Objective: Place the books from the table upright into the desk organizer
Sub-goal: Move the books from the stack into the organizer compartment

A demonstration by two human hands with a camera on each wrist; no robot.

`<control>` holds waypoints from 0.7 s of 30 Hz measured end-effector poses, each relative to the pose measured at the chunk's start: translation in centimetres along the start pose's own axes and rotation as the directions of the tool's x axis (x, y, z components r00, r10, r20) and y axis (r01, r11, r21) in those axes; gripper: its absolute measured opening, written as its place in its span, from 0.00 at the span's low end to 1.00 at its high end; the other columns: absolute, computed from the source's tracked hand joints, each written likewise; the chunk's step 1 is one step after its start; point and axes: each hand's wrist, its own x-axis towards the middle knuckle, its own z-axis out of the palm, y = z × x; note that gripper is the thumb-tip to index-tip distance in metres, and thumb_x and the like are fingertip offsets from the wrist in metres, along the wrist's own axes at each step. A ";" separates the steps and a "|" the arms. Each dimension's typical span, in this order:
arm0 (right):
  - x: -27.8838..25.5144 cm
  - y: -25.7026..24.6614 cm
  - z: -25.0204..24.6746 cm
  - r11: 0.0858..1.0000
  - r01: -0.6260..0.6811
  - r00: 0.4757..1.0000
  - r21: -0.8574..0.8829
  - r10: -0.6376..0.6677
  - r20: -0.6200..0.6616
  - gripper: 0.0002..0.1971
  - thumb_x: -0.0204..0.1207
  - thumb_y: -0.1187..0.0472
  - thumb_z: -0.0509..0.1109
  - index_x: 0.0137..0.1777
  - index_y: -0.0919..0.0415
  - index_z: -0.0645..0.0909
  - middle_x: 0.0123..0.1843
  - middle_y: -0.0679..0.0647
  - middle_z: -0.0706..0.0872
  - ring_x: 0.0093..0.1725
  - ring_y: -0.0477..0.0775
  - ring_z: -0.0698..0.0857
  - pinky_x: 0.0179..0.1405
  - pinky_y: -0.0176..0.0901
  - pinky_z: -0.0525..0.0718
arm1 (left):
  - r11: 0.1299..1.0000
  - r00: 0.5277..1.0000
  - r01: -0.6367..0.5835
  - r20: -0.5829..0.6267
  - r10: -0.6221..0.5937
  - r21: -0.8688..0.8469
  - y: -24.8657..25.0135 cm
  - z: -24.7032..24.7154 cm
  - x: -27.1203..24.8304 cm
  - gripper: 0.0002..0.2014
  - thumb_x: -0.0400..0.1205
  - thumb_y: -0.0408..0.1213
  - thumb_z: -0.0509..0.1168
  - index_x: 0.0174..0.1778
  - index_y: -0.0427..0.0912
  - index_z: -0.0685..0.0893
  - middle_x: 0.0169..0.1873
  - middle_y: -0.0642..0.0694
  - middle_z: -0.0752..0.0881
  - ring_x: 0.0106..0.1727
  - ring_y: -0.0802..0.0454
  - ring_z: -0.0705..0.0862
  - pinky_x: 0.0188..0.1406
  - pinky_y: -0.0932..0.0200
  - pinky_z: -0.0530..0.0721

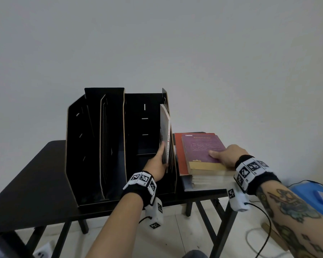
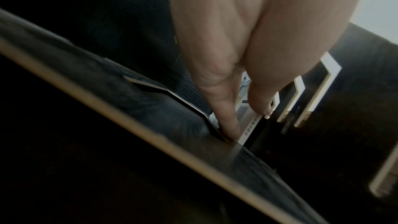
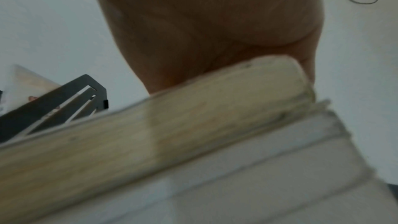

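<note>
A black desk organizer with several upright compartments stands on the black table. A thin book stands upright in the rightmost compartment, leaning on its right wall. My left hand holds the book's lower part, one finger stretched up its cover; in the left wrist view my fingers pinch its pale cover. Right of the organizer lies a stack of books topped by a purple book. My right hand grips that book's right edge, thumb on the cover.
A red book lies under the purple one. The stack sits at the table's right front corner. A blue box and loose cables are beyond that corner. A plain wall stands close behind the organizer.
</note>
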 end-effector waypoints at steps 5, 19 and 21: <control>0.2 -0.1 -0.5 0.999 -0.025 0.999 -0.027 0.025 -0.022 0.30 0.64 0.30 0.73 0.34 0.61 0.77 0.32 0.54 0.83 0.32 0.53 0.81 0.26 0.42 0.72 | 0.999 1.000 0.017 -0.012 -0.017 0.038 0.1 0.1 0.1 0.43 0.87 0.36 0.61 0.83 0.71 0.38 0.60 0.37 0.87 0.55 0.42 0.88 0.59 0.50 0.85; -0.1 -0.2 -1.4 0.999 -0.039 0.999 -0.018 0.039 -0.005 0.26 0.70 0.39 0.74 0.32 0.64 0.75 0.30 0.56 0.80 0.30 0.54 0.79 0.25 0.42 0.71 | 0.992 0.997 0.076 -0.008 -0.075 0.100 0.5 0.0 0.6 0.40 0.88 0.38 0.59 0.85 0.66 0.38 0.52 0.37 0.88 0.46 0.44 0.88 0.48 0.53 0.86; -0.1 -0.2 -1.5 0.999 -0.043 0.999 -0.013 0.043 -0.002 0.26 0.71 0.40 0.74 0.31 0.64 0.75 0.28 0.56 0.79 0.30 0.54 0.79 0.25 0.42 0.71 | 0.992 0.997 0.080 -0.011 -0.080 0.099 0.5 0.0 0.7 0.40 0.88 0.38 0.59 0.85 0.66 0.39 0.53 0.37 0.87 0.46 0.44 0.88 0.47 0.54 0.85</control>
